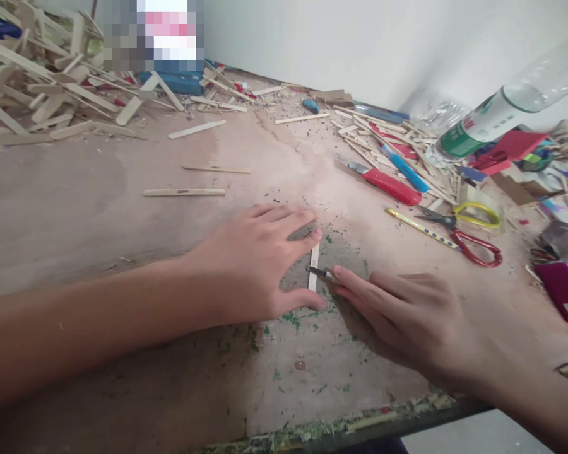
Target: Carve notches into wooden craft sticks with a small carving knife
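One bare right hand [407, 321] sits nearest on my feed, its fingertips pinched together on a slender, dark-bladed metal craft knife [325, 275]. The blade lies across a flat, pale wooden stick [315, 255] on the scuffed, green-flecked wooden tabletop [360, 372]; it's blurry, so I can't quite say whether the edge bites or only touches. Just beyond, the bare left hand [265, 265] has its fingers apart, index finger by the stick's far end, thumb by its near end. That bothers me: the thumb lies close to the blade, so a slip from pushing too hard could nick it. Braced only at its ends, the narrow stick might also pivot or split. Farther off, a red-handled box cutter [392, 186] and yellow-and-red-handled scissors [450, 222] could catch a wide right-hand swing.
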A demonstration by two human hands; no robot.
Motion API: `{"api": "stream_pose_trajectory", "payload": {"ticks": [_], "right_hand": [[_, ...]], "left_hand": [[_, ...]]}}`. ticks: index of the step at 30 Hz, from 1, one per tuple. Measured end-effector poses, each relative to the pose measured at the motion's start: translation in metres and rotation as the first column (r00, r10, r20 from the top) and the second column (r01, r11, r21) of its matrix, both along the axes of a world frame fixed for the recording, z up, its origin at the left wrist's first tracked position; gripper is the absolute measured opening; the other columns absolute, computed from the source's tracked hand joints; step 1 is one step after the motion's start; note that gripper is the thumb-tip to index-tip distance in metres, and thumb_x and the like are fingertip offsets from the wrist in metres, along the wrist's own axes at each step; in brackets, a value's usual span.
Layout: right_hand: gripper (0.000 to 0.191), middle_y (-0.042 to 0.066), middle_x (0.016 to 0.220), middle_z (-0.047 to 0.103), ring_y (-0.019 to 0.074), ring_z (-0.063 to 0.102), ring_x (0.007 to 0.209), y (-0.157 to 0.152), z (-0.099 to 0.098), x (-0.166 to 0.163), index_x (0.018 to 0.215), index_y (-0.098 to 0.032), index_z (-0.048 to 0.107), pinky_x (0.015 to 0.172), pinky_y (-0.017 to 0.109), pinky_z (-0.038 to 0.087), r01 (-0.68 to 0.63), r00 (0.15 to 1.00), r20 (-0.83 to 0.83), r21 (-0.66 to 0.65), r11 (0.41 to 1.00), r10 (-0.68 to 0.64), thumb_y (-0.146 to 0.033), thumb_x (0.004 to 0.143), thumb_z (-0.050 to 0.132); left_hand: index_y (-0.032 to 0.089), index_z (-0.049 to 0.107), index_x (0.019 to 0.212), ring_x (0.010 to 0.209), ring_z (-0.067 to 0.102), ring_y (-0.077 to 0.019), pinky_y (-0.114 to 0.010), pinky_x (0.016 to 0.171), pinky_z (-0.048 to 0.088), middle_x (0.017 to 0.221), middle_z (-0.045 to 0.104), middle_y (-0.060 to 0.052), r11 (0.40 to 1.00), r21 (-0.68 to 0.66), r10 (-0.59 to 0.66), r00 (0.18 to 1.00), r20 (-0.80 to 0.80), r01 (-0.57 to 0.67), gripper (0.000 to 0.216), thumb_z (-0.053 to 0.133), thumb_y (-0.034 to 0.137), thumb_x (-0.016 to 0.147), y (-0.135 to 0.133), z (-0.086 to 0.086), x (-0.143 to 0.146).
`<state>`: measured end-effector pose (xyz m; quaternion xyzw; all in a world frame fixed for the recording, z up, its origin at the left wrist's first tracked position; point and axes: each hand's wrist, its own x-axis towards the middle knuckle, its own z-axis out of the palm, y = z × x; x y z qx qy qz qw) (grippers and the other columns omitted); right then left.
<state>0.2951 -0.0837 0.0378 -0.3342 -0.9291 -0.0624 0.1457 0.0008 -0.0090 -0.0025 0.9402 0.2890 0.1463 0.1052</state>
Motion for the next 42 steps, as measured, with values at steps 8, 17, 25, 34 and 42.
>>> {"api": "stream_pose_trajectory", "payload": {"ticks": [8,17,25,34,42], "right_hand": [[0.027,-0.006,0.079,0.068,0.0112,0.055,0.054,0.0,0.001,0.008,0.15,-0.015,0.073,0.05,0.033,0.041,0.017,0.999,-0.036,-0.064,0.998,-0.02,-0.015,0.123,0.074],[0.021,-0.006,0.078,0.069,0.0105,0.056,0.052,0.005,0.003,0.014,0.142,-0.016,0.08,0.049,0.037,0.037,0.014,0.993,-0.112,-0.148,0.989,-0.031,-0.015,0.122,0.073],[0.023,-0.006,0.073,0.063,0.0122,0.058,0.054,0.009,0.022,0.025,0.14,-0.015,0.083,0.051,0.038,0.038,0.01,0.996,-0.086,-0.25,0.968,-0.032,-0.018,0.129,0.063],[0.022,-0.004,0.078,0.071,0.0119,0.066,0.057,0.009,0.025,0.044,0.139,-0.018,0.083,0.05,0.033,0.046,0.011,0.983,-0.166,-0.375,0.927,-0.079,-0.021,0.129,0.063],[0.027,-0.002,0.082,0.073,0.0106,0.069,0.063,0.02,0.023,0.042,0.141,-0.014,0.086,0.058,0.027,0.048,-0.013,0.985,-0.161,-0.431,0.902,-0.063,-0.022,0.13,0.063]], "left_hand": [[0.009,0.078,0.166,0.164,0.071,-0.0457,-0.058,0.139,0.058,0.175,0.073,-0.026,0.999,0.044,-0.003,0.998,0.059,0.001,0.095,0.074,0.088,0.115,0.001,0.0,0.002],[0.009,0.08,0.157,0.154,0.08,-0.0331,-0.049,0.131,0.066,0.166,0.082,-0.019,0.988,0.132,-0.105,0.969,0.225,0.077,0.043,0.055,0.035,0.133,0.011,0.003,-0.005],[0.015,0.086,0.137,0.133,0.085,-0.0291,-0.044,0.121,0.064,0.141,0.09,-0.014,0.949,0.238,-0.242,0.962,0.127,0.208,0.039,0.053,0.003,0.121,0.019,0.004,-0.013],[0.021,0.082,0.112,0.104,0.078,-0.0225,-0.039,0.101,0.058,0.113,0.088,-0.004,0.952,0.232,-0.241,0.958,0.156,0.202,0.038,0.052,0.001,0.122,0.012,0.008,-0.008],[0.016,0.084,0.108,0.099,0.077,-0.0227,-0.038,0.093,0.058,0.109,0.087,-0.006,0.947,0.238,-0.257,0.952,0.169,0.213,0.037,0.053,0.001,0.122,0.012,0.01,-0.005]]}}
